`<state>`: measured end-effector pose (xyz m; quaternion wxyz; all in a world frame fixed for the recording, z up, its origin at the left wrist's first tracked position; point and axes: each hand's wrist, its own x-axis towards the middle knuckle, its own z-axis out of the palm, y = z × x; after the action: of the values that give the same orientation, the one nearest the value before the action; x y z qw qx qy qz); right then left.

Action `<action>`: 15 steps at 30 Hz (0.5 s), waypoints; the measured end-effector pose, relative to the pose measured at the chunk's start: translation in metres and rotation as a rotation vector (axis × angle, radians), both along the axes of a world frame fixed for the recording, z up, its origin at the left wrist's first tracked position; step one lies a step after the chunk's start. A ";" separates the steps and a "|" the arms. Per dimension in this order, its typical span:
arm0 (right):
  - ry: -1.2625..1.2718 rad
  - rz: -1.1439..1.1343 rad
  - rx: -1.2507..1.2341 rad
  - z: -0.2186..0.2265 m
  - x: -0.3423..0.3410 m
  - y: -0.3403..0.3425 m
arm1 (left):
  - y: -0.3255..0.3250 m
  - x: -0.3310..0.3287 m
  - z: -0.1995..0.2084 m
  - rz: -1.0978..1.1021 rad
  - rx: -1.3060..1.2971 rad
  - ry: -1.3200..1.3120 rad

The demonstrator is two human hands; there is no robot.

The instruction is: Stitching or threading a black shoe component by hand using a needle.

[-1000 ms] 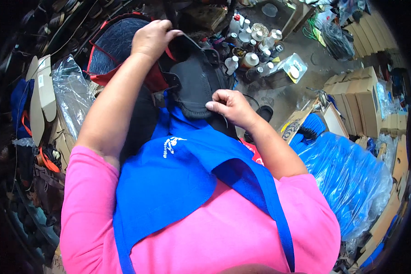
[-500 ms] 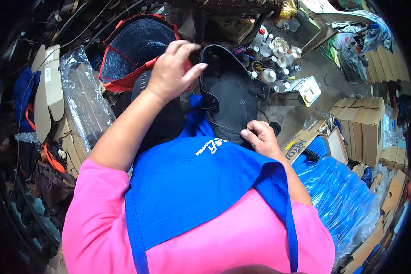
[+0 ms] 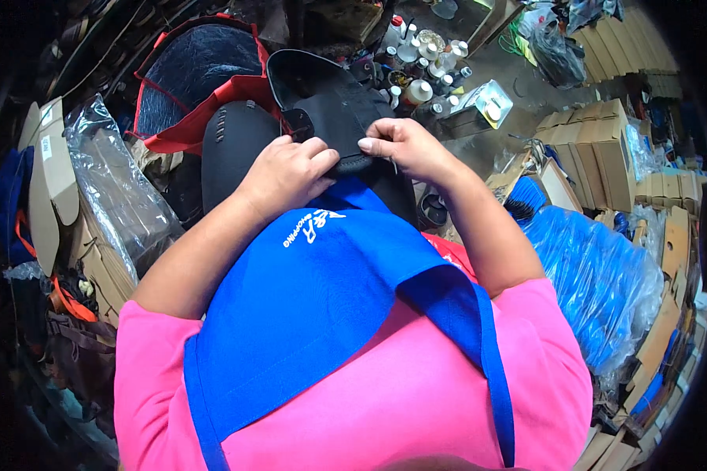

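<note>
A black, cupped leather-like piece [image 3: 339,118] with a raised curved back and a stitched near edge rests in front of my lap. My left hand [image 3: 292,174] is closed, its curled fingers on the near left edge of the piece. My right hand [image 3: 407,149] pinches the near right edge between thumb and fingers. A small light bit shows below the right fingers, too small to name. Left of the piece lies a smooth black rounded form [image 3: 236,153] with a row of short slits. A blue apron [image 3: 322,290] covers my lap.
A red-edged bag [image 3: 200,71] stands open at the far left. Beyond my right hand are several bottles [image 3: 420,90] and a white container [image 3: 491,106]. Cardboard boxes [image 3: 589,145] and blue plastic-wrapped goods [image 3: 593,279] lie right; a clear plastic bag [image 3: 122,173] lies left.
My left hand has come down from above the black piece to its near edge. My right hand still holds the edge, now with the piece tilted. The whole view has shifted.
</note>
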<state>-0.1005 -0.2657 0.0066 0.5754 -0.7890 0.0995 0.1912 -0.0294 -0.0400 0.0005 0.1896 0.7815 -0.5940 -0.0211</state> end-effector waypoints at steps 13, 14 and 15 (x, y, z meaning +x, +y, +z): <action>-0.125 0.055 -0.339 0.029 0.008 0.004 | 0.006 0.026 0.010 0.117 -0.254 0.506; -0.085 0.129 -0.376 0.032 0.007 0.007 | -0.006 0.033 0.015 0.104 -0.216 0.535; -0.053 0.211 -0.412 0.034 0.008 0.009 | -0.018 0.042 0.010 0.013 -0.225 0.508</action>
<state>-0.0922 -0.2566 0.0410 0.3811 -0.9006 0.0383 0.2053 0.0124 -0.0576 0.0106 0.4183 0.7291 -0.5209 -0.1488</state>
